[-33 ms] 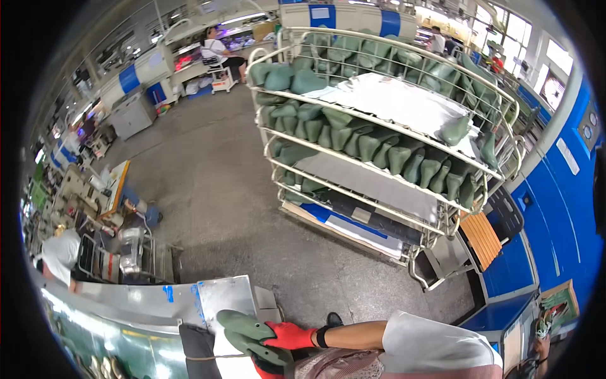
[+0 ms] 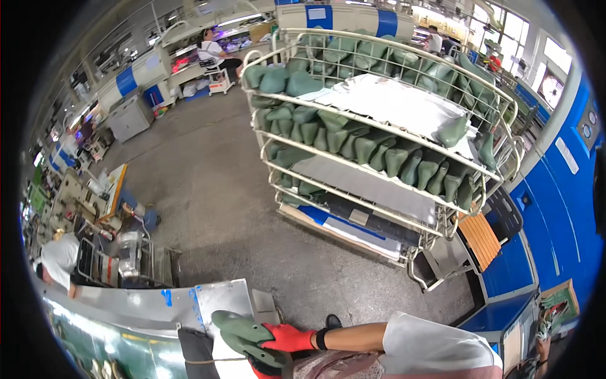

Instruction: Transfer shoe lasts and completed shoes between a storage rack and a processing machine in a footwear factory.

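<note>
Two green shoe lasts [image 2: 237, 328] lie one against the other at the lower middle, over a pale work surface [image 2: 230, 363]. My right hand [image 2: 287, 338], in a red glove with a dark band at the wrist, is closed on them at their near right end. Below the lasts, at the lower edge, a small part of my left hand [image 2: 262, 371] shows, also red-gloved and against the lower last. Its fingers are mostly hidden. A thin cord [image 2: 211, 361] crosses the surface beside the lasts.
A cream wire rack [image 2: 353, 107] full of green shoe lasts stands ahead. A metal bench [image 2: 139, 303] runs to the left, where a co-worker in a white head cover [image 2: 60, 259] sits. Blue cabinets [image 2: 552, 196] and a slatted wooden seat [image 2: 481, 240] are at the right.
The view has shifted very slightly. The lasts and my right hand sit a little further left in the picture, with the grip unchanged.
</note>
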A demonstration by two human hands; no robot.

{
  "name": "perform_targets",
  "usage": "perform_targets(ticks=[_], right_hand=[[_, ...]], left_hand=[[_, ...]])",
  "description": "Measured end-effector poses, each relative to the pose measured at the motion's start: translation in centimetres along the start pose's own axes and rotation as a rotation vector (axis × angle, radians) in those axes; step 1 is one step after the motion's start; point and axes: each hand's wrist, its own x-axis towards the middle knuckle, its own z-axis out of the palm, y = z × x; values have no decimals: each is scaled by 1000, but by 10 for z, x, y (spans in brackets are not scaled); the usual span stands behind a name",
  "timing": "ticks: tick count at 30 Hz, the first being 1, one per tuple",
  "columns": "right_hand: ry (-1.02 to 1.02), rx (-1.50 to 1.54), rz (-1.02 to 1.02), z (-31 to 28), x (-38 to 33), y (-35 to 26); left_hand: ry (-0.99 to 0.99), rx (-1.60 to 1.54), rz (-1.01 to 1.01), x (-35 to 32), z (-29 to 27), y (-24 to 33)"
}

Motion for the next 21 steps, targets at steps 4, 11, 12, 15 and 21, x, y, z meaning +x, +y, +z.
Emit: perform_targets(ticks=[4, 11, 12, 15, 21], right_hand=[[159, 108, -84, -48, -10, -14], [208, 610, 140, -145, -40, -30], [423, 537, 138, -153, -46, -26], [672, 654, -17, -189, -51, -5], [1273, 733, -52, -280, -125, -39]], left_hand=[[57, 111, 69, 3, 53, 25], [-30, 354, 108, 47, 174, 77], [-59, 391, 97, 57, 190, 76], [-370, 668, 336, 103, 212, 85], [-990, 557, 202, 92, 452, 128]])
